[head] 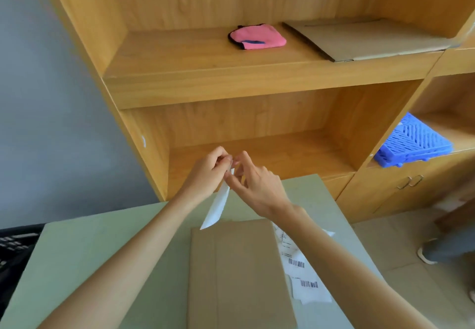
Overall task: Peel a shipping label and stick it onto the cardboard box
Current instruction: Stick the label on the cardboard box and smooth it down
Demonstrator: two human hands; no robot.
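Observation:
A white shipping label [217, 206] hangs edge-on in the air above the far end of a flat cardboard box [239, 274] that lies on the pale green table [102, 251]. My left hand [208, 174] pinches the label's top end. My right hand [253, 184] meets it there, its fingertips on the same top corner. Whether the backing has parted from the label is hidden by my fingers. More printed labels [300, 272] with barcodes lie loose on the table, right of the box.
A wooden shelf unit [231, 84] stands behind the table, holding a pink cloth [257, 37], a flat cardboard sheet [365, 39] and a blue plastic crate [413, 143]. A black keyboard [12, 246] lies at the left. Another person's shoe [428, 254] is on the floor, right.

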